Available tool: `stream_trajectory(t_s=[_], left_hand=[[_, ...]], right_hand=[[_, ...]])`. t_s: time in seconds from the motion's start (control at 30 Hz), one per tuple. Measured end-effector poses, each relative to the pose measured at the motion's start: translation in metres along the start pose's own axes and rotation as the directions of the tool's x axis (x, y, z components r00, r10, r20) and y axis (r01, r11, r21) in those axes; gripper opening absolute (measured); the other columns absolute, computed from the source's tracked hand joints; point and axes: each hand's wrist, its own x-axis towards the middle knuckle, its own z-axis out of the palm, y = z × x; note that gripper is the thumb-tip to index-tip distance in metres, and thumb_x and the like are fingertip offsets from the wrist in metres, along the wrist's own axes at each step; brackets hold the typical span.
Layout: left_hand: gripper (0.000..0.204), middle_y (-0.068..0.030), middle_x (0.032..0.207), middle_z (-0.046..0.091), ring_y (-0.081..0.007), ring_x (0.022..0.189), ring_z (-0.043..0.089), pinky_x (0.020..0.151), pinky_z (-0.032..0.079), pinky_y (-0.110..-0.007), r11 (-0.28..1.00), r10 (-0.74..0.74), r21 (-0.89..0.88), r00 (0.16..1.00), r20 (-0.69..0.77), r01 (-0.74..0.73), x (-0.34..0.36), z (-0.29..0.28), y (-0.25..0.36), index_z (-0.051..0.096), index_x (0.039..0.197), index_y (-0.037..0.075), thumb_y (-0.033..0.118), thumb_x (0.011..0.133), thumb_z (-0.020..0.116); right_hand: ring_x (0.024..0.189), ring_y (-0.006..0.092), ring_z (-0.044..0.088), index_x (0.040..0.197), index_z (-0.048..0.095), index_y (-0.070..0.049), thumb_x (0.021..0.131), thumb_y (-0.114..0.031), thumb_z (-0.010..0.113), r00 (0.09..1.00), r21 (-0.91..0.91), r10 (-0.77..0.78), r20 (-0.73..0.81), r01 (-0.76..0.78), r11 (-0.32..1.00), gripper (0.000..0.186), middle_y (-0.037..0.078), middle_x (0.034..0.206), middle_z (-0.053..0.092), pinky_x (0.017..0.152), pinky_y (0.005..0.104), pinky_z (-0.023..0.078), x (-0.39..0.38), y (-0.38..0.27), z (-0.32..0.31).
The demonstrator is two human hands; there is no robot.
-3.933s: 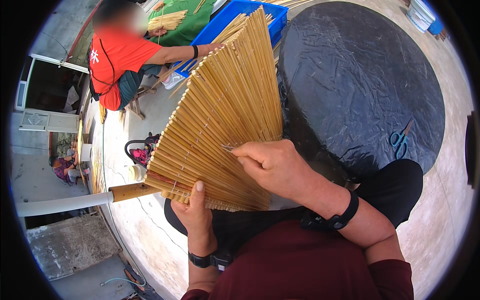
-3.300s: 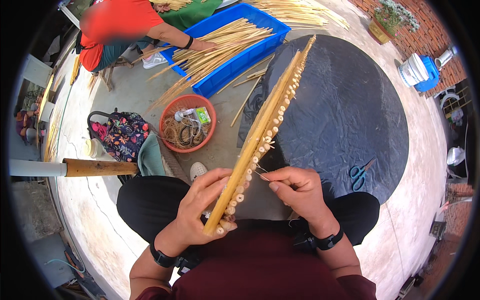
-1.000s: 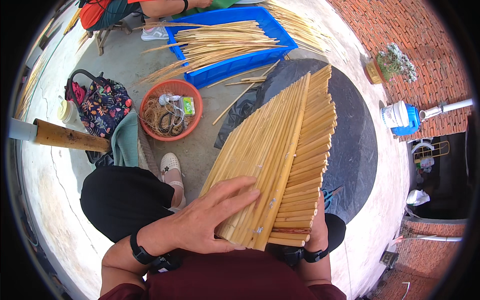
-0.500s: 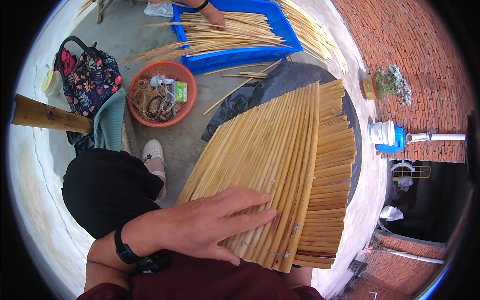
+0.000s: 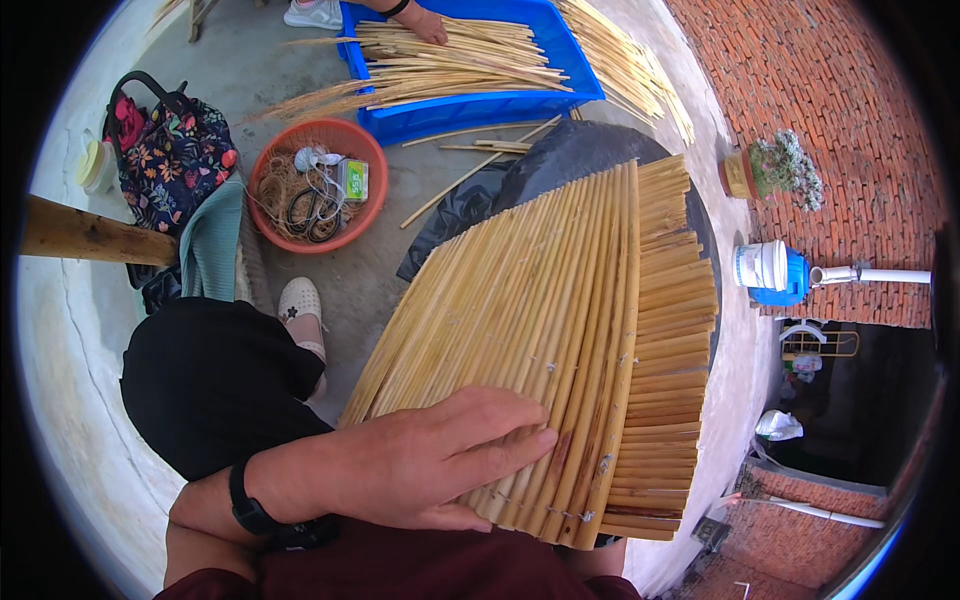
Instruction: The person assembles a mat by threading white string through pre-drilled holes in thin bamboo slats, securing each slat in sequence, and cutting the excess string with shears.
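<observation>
One hand in view from where I watch: the left hand [image 5: 400, 470] lies flat, palm down, fingers spread and released, pressing on the near end of the woven mat of yellow reed stalks [image 5: 560, 350]. It grips nothing, just rests on top. A black wristband [image 5: 245, 497] sits on that wrist. I cannot see the right hand; it is hidden under the mat, so I cannot tell its fingers.

The mat lies across my lap, fanning away from me. Its stalks run side by side, tied with thin thread near the close end, and a second layer of shorter stalks sticks out along its right edge. Its far end reaches over a black sheet [image 5: 520, 185] spread on the concrete floor [image 5: 90, 400].

My black-clad knee [image 5: 210, 380] is left of the mat, with a white shoe [image 5: 300, 305] just beyond it.

Farther out on the floor:
- an orange basket [image 5: 318, 185] holding twine and small bits, left of the black sheet
- a blue tray [image 5: 470, 60] full of loose stalks at the far edge, with another person's hand [image 5: 425, 22] on them
- a floral bag [image 5: 170, 150] at far left, a wooden pole [image 5: 90, 238] just near of it
- a white and blue bucket [image 5: 765, 272] at right by the brick wall [image 5: 830, 100], a potted plant [image 5: 775, 170] beyond it
</observation>
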Motion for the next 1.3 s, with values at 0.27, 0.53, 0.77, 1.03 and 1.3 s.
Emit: stream_trajectory(t_s=[0.27, 0.53, 0.77, 1.03, 1.3], left_hand=[[0.073, -0.0169, 0.126, 0.048, -0.0345, 0.112, 0.050, 0.092, 0.047, -0.041, 0.994, 0.067, 0.081, 0.998, 0.003, -0.067, 0.006, 0.004, -0.001, 0.048, 0.129, -0.004, 0.020, 0.067, 0.078], [0.074, -0.0182, 0.127, 0.046, -0.0360, 0.112, 0.049, 0.093, 0.045, -0.042, 0.997, 0.079, 0.013, 0.996, -0.037, -0.079, 0.006, 0.010, -0.006, 0.047, 0.129, -0.005, 0.021, 0.067, 0.078], [0.074, -0.0186, 0.127, 0.046, -0.0360, 0.113, 0.049, 0.094, 0.045, -0.042, 0.996, 0.085, 0.026, 0.996, -0.040, -0.084, 0.006, 0.010, -0.006, 0.047, 0.129, -0.006, 0.020, 0.067, 0.079], [0.076, -0.0192, 0.128, 0.046, -0.0356, 0.115, 0.050, 0.094, 0.045, -0.042, 0.998, 0.067, 0.018, 0.997, -0.048, -0.066, 0.003, 0.010, -0.004, 0.048, 0.129, -0.004, 0.019, 0.065, 0.081], [0.081, -0.0186, 0.134, 0.044, -0.0347, 0.119, 0.048, 0.096, 0.044, -0.042, 0.999, 0.021, -0.029, 0.997, -0.069, -0.023, 0.002, 0.015, -0.006, 0.046, 0.132, 0.000, 0.018, 0.063, 0.083]], right_hand=[[0.082, 0.0120, 0.064, 0.108, 0.062, 0.002, 0.093, -0.016, 0.057, 1.000, 0.002, 0.010, 0.007, -0.010, 1.000, 0.024, 0.007, 0.097, 0.068, 0.068, 0.0240, 0.050, 0.003, 0.002, -0.003], [0.081, 0.0120, 0.064, 0.109, 0.062, 0.002, 0.093, -0.016, 0.056, 1.000, 0.006, 0.018, 0.002, -0.018, 1.000, 0.025, 0.007, 0.097, 0.068, 0.067, 0.0239, 0.050, 0.003, 0.001, -0.004], [0.081, 0.0119, 0.064, 0.109, 0.062, 0.002, 0.094, -0.017, 0.056, 1.000, 0.004, 0.019, 0.003, -0.019, 1.000, 0.025, 0.007, 0.097, 0.067, 0.067, 0.0238, 0.050, 0.002, 0.002, -0.003], [0.081, 0.0118, 0.064, 0.109, 0.062, 0.002, 0.094, -0.017, 0.055, 1.000, 0.001, 0.017, 0.002, -0.017, 1.000, 0.026, 0.007, 0.097, 0.067, 0.066, 0.0236, 0.050, 0.002, 0.002, -0.001], [0.080, 0.0118, 0.064, 0.110, 0.061, 0.002, 0.094, -0.018, 0.055, 1.000, 0.006, 0.007, -0.001, -0.007, 1.000, 0.026, 0.007, 0.097, 0.067, 0.066, 0.0235, 0.050, -0.001, 0.001, -0.002]])
